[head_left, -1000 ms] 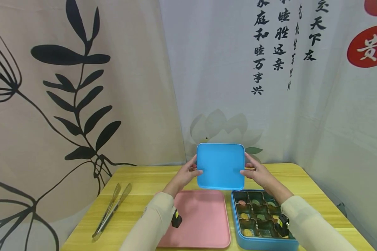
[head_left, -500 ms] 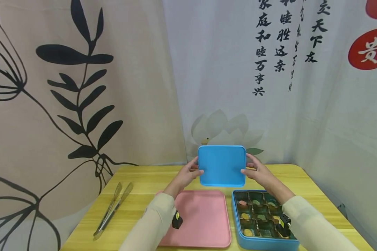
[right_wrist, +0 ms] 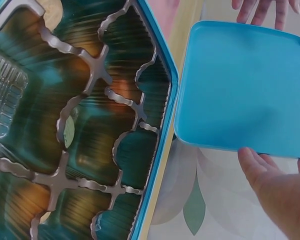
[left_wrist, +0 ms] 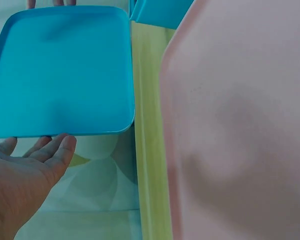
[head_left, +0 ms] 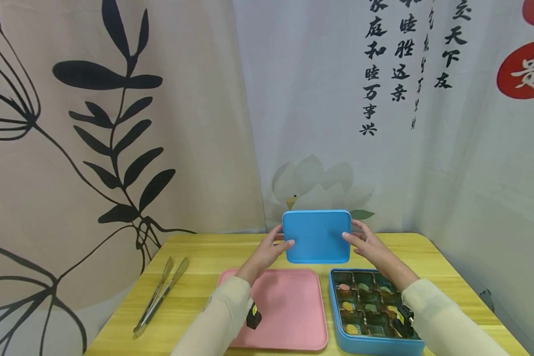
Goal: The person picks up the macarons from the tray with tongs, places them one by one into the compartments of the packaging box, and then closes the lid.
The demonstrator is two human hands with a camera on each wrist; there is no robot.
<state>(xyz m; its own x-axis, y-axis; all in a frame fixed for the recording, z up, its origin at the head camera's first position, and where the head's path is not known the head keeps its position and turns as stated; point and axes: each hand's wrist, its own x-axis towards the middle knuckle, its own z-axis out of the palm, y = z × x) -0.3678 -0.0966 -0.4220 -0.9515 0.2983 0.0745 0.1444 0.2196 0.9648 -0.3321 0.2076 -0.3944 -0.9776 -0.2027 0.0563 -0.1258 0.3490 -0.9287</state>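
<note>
A blue rectangular lid with a low raised rim is held up over the far part of the table, its inner face toward me. My left hand holds its left edge, thumb at the front and fingers behind. At the opposite edge, my right hand grips the lid the same way. Below and to the right stands a blue box, open on top, with a dark divided insert; small round pieces in pink, yellow and green lie in several compartments. My right forearm covers part of the box.
A pink tray lies left of the box, partly under my left sleeve. Metal tongs rest at the table's left side. Behind the wooden table hangs a printed curtain.
The lid has come down slightly and tilted, so its face looks shorter in the head view. Both hands keep hold of it. Box, tray and tongs stay where they were.
</note>
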